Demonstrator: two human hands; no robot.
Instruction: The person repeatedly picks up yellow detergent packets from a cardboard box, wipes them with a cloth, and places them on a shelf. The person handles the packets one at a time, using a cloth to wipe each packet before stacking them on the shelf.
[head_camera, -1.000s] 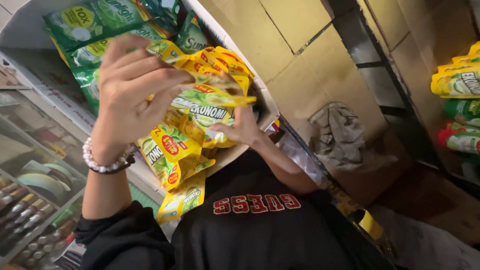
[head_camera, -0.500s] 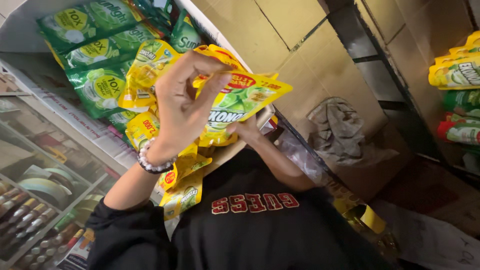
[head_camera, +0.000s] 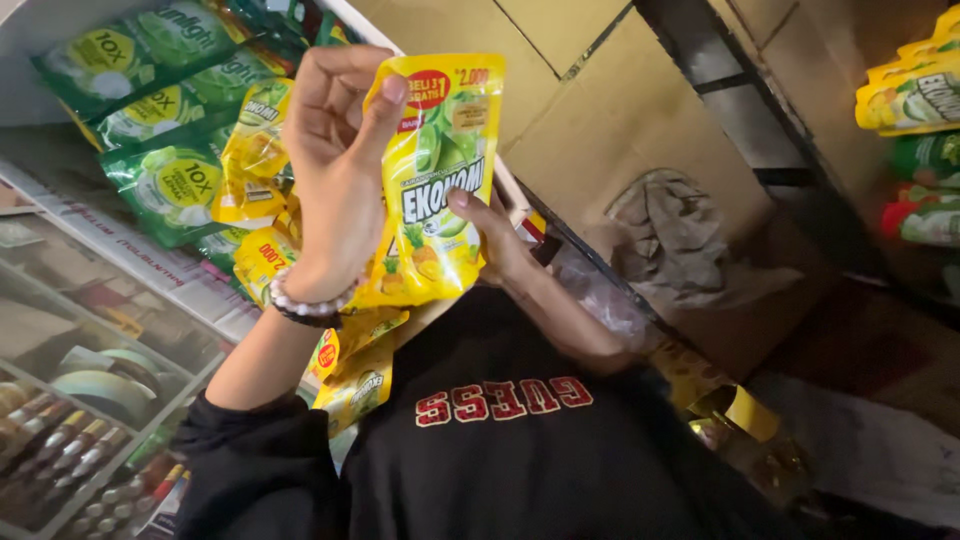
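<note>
1. Our left hand (head_camera: 335, 180) is raised in front of the shelf (head_camera: 110, 240). Its thumb and fingers are pinched shut on the upper left corner of a yellow sachet (head_camera: 440, 180), with the thumb tip pressed on the printed front.
2. Our right hand (head_camera: 490, 235) comes in from below. Its thumb lies on the sachet's lower right edge and its fingers are curled behind, so it too has hold of the sachet.
3. The yellow sachet stands upright between the two hands, face towards us, just off the front edge of the shelf and not resting on it.
4. More yellow sachets (head_camera: 355, 385) hang in a string below the held one, down to our black shirt (head_camera: 520, 470). We cannot tell whether they are joined to it.
5. A beaded bracelet (head_camera: 305, 305) sits on the left wrist.
6. Green sachets (head_camera: 170, 185) lie heaped on the shelf behind the left hand, towards its left end.
7. Beneath the shelf's front edge, a glass case (head_camera: 70, 420) holds small bottles.
8. To the right are flattened cardboard (head_camera: 600, 120) and a crumpled grey cloth (head_camera: 680, 235); further sachets (head_camera: 915, 95) show at the right border.
</note>
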